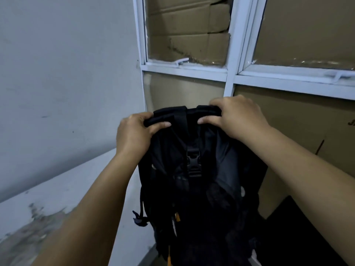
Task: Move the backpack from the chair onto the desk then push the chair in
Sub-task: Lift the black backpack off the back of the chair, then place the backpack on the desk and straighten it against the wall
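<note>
A black backpack (199, 185) hangs upright in the middle of the view, its back panel and clipped chest buckle facing me. My left hand (134, 133) grips the top of the left shoulder strap. My right hand (236, 116) grips the top of the right strap. Both hands hold the bag up in front of the window. Orange zipper pulls show near its lower part. Its bottom is cut off by the frame's lower edge. No chair is visible, and I cannot tell whether the white surface at the left is the desk.
A white, scuffed surface (44, 208) runs along the grey wall at the lower left. A white-framed window (232, 73) backed with cardboard fills the far side. A dark object (299, 233) sits at the lower right behind the bag.
</note>
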